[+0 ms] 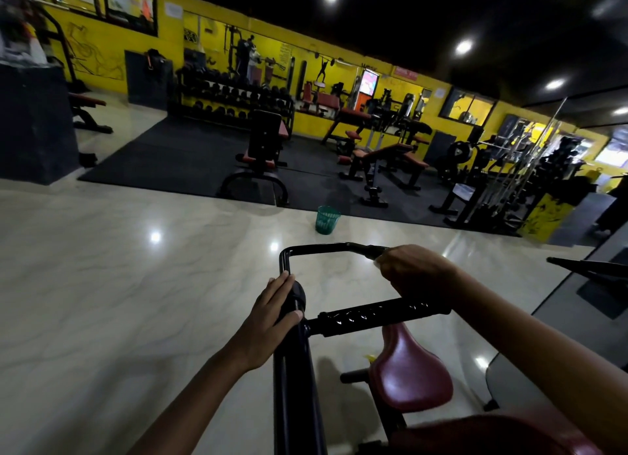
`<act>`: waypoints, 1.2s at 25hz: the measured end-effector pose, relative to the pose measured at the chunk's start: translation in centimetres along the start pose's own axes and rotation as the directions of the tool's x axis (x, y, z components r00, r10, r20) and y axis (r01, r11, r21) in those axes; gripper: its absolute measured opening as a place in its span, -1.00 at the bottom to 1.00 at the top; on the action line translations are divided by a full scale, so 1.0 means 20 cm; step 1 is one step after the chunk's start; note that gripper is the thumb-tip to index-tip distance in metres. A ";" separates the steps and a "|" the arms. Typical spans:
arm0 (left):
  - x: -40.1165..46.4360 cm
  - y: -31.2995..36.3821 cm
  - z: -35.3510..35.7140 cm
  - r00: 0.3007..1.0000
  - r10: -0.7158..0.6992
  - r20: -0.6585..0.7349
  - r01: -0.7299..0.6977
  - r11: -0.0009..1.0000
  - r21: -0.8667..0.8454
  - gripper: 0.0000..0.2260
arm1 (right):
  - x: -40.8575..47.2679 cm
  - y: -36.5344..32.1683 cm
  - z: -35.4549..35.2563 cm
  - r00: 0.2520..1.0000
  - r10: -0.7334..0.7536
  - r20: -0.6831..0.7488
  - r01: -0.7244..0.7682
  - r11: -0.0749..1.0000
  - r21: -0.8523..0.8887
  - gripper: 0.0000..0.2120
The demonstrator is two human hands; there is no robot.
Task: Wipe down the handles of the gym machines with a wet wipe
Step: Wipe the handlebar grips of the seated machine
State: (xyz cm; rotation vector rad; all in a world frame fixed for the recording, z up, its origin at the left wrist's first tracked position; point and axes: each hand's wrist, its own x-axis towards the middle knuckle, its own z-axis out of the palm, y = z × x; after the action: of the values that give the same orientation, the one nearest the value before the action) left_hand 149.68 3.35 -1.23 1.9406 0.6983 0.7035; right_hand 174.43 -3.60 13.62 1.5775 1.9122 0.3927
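I see my left hand (276, 305) resting on the rounded black cap (296, 296) at the top of the machine's upright post (295, 380); its fingers (279, 286) lie straight and relaxed over the cap, and the thumb touches the post's side, holding nothing. My right hand (413, 271) is curled around the far end of the thin bent handle bar (326, 248), and a small pale bit of the wet wipe (378, 264) peeks out under the knuckles, pinched between the fingers and the bar. The rest of the wipe is hidden inside the grip. Nearer to me, a thicker textured black grip (380, 313) sticks out sideways from the post, passing under my right forearm, untouched by either hand. Below it sits a dark red padded seat (411, 376), with another red pad (492, 436) at the lower edge of the view. Past the machine the pale glossy floor (136, 284) reflects ceiling lights, and a green mesh bin (327, 219) stands at the edge of the black rubber mat (176, 162). Farther off there are benches (384, 164), a dumbbell rack (231, 101) and a yellow wall (102, 46).
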 end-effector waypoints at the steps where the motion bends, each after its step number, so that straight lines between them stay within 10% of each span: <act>1: 0.00 0.00 0.00 1.000 0.001 0.002 -0.001 1.000 0.009 -0.37 | 0.03 0.00 0.00 1.000 0.011 -0.016 -0.012 1.000 -0.022 -0.83; 7: 0.00 0.00 -0.01 1.000 0.016 0.005 -0.016 0.999 0.029 -0.40 | 0.22 -0.02 0.02 0.990 0.138 -0.002 -0.138 0.990 -0.024 -0.80; 16: 0.20 0.05 -0.37 0.999 -0.032 0.007 0.031 0.990 0.139 -0.51 | 0.44 -0.08 0.05 0.844 0.433 -0.316 -0.104 0.710 0.696 -0.65; 30: 1.00 -0.31 -1.23 0.987 -0.074 0.140 0.037 0.967 0.253 -0.48 | 1.32 -0.09 -0.23 0.741 0.637 -0.212 -0.209 0.518 0.829 -0.74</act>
State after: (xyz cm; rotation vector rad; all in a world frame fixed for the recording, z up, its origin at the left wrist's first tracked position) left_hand 144.51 34.10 7.00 2.1682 0.7750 0.4476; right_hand 167.74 21.91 8.99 2.8329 2.1712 0.1866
